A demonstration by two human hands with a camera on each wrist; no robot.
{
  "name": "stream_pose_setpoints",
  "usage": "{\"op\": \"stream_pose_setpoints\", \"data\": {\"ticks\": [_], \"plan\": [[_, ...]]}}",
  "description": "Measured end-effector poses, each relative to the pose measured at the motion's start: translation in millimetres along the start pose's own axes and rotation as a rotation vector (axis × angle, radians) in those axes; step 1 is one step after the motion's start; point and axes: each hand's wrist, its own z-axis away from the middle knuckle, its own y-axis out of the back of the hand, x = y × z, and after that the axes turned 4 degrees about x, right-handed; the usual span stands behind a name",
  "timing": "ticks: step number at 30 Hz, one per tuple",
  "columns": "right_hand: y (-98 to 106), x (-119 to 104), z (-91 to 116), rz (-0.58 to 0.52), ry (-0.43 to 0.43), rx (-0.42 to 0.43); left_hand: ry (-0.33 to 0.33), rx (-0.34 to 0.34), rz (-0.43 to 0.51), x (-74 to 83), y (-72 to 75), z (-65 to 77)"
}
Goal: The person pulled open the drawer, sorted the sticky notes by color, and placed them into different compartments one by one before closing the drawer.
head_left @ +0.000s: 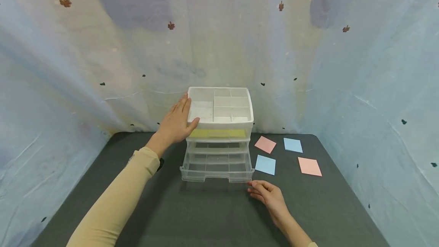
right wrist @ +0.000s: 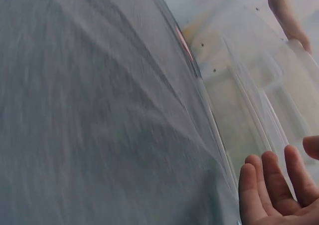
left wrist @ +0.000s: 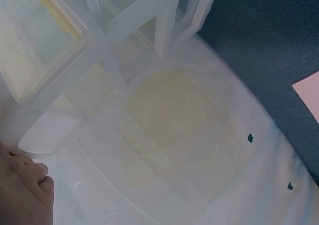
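A white desktop organizer (head_left: 219, 125) with a compartmented top stands on the dark table. Its lower clear drawer (head_left: 194, 176) is pulled out toward me, and something yellow (head_left: 217, 133) shows through the front of the drawer above. My left hand (head_left: 175, 123) lies against the organizer's upper left side, fingers extended and thumb at the front edge. At the clear drawer's front right corner is my right hand (head_left: 269, 197), fingertips right by it. In the right wrist view its fingers (right wrist: 271, 180) are loosely extended, thumb apart, nothing visible between them.
To the organizer's right lie two pink square notes, one nearer (head_left: 310, 166) and one farther (head_left: 265, 145), and two blue ones, nearer (head_left: 265, 164) and farther (head_left: 293, 145). A patterned cloth curtain (head_left: 219, 48) hangs behind the table (head_left: 205, 216) and along its sides.
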Motion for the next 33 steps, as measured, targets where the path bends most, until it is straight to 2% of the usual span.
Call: {"op": "stream_pose_setpoints", "data": {"ticks": [10, 19, 25, 33], "plan": [[20.8, -17.4, -8.9, 0.218, 0.161, 0.043, 0.005, 0.000, -0.018, -3.2, 2.1, 0.1], [39.0, -27.0, -29.2, 0.419, 0.330, 0.022, 0.010, -0.007, -0.027, -1.7, 1.6, 0.4], [49.5, -35.8, -43.8, 0.574, 0.428, 0.053, 0.009, -0.005, -0.027, -1.5, -0.5, -0.1], [60.8, -33.4, -66.1, 0.659, 0.462, 0.027, 0.011, -0.001, -0.026, -1.5, -0.7, 1.1]]}}
